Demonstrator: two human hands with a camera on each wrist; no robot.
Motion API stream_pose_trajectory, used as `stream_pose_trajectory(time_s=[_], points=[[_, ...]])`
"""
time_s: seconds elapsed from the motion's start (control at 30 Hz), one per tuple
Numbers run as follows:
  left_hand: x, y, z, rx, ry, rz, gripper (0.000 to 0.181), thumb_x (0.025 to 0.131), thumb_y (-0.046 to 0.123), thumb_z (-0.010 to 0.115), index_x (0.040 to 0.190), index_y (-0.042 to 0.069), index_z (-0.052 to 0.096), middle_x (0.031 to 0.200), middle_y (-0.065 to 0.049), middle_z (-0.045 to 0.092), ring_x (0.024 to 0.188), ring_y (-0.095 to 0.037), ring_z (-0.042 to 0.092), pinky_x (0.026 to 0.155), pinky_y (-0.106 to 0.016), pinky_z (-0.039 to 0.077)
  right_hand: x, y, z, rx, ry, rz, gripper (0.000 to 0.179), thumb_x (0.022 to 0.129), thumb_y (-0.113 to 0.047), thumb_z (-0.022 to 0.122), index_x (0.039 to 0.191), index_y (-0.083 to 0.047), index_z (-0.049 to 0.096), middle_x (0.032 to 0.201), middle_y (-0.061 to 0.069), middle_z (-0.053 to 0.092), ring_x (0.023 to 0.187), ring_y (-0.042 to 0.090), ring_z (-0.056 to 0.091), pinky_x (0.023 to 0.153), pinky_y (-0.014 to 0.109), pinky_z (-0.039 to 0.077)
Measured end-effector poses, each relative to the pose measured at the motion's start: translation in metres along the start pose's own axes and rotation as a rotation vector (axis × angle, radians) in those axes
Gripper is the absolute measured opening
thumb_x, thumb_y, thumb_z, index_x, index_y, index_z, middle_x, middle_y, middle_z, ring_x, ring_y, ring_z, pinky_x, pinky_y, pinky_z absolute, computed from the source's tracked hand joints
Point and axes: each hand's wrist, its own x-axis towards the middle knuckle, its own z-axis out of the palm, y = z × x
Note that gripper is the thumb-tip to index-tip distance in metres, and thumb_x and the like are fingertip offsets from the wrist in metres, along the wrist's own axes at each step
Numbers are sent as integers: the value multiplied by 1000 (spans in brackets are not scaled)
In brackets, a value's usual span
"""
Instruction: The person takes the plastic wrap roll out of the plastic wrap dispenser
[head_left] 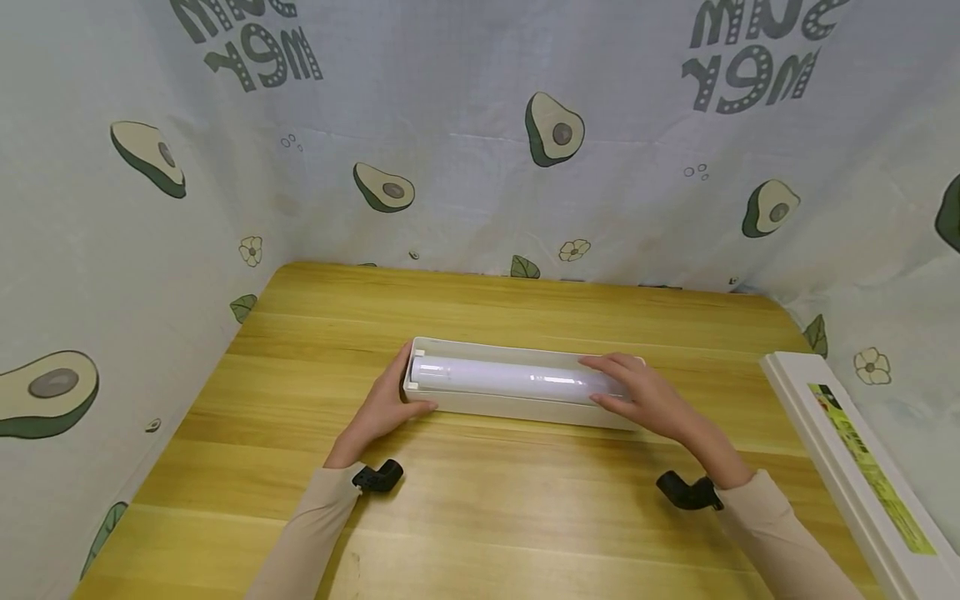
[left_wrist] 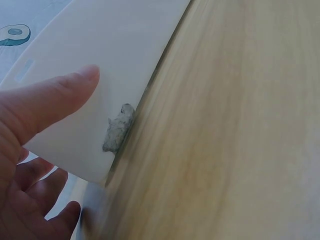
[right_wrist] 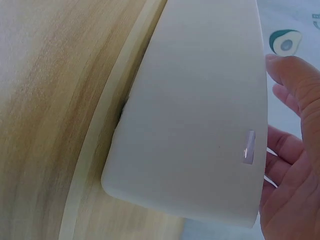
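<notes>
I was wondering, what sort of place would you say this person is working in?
It looks like a small curtained-off tabletop workspace, though the wider room is not shown: avocado-print fabric surrounds the wood-grain table at the back and both sides, and an open white box rests on the tabletop.

I can't see the right end of the roll (head_left: 502, 377): the right hand (head_left: 654, 398) covers it. Fingers of the left hand (head_left: 384, 408) are hidden behind the tray (head_left: 517, 410). The head view cuts off the white case (head_left: 831, 450), and I can't read its label (head_left: 872, 468). The grey lump (left_wrist: 119, 132) is too unclear to name.
</notes>
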Motion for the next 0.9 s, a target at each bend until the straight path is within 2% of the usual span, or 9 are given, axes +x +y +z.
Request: stream_pose_trajectory(time_s=[0.13,0.33,0.4,0.63,0.9], points=[[-1,5,0,-5,2,1,102,73,8,79,151,8,14,148,-18,34,130,-36,39,109,-53,29,1,2,1,22,-25,11,51,83,-15,70,131,-11,53,118,13,61,106,29,57,85,49,48],[-5,23,-3,-14,-14,-20,101,73,3,77,150,2,12,148,-23,32,131,-40,38,109,-54,29,2,6,3,25,-32,-6,51,83,-15,70,131,-13,53,120,12,61,108,30,57,86,51,47],[-5,21,-2,-13,-13,-17,101,73,3,77,150,3,12,148,-22,33,130,-39,38,110,-53,29,2,7,4,26,-39,-17,51,83,-16,69,132,-14,53,121,12,61,109,30,57,86,51,48],[0,1,2,-15,4,14,104,71,11,81,151,9,15,147,-15,37,130,-33,41,111,-50,29,7,13,5,29,-77,-77,48,84,-18,69,131,-16,55,121,9,62,106,27,59,84,47,50],[0,-1,2,-8,1,17,104,71,13,81,151,10,15,147,-14,38,129,-33,42,110,-51,30,12,17,8,52,-109,-140,50,83,-19,70,131,-16,56,118,7,63,100,21,61,79,37,52]])
